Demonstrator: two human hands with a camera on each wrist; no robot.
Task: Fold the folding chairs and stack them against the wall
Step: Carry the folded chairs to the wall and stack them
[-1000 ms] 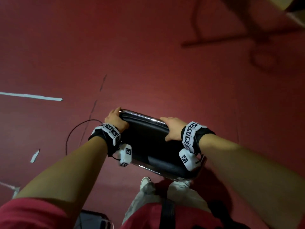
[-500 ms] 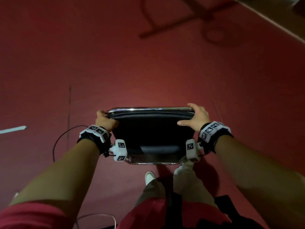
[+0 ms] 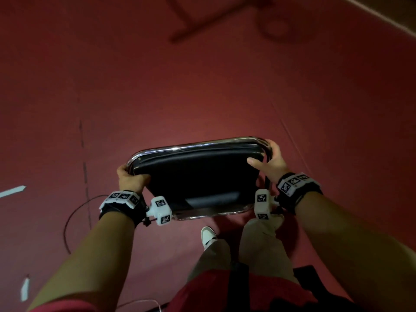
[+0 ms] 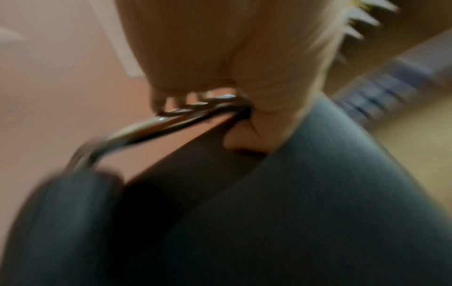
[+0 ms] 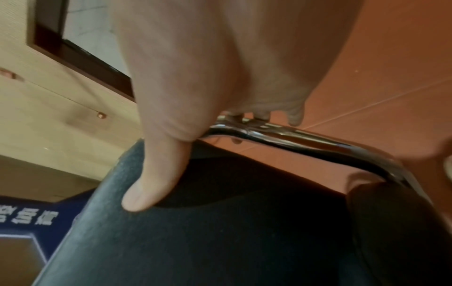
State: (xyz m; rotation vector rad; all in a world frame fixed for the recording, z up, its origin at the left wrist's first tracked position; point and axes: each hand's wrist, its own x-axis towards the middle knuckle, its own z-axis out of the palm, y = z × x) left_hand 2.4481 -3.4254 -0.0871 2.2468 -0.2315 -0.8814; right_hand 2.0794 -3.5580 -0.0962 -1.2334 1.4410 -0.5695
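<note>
Between the two hands, a folding chair hangs above the red floor. Left hand clamps its chrome frame; the blurred left wrist view seems to show fingers hooked under the tube. Right hand wraps the opposite corner, its thumb pressing the black pad.

The head view looks steeply down from above onto the red floor and both forearms. Each wrist view sits very close behind its own hand, facing along the fingers; the left one is blurred. All three share the chair's chrome frame and dark padding.
</note>
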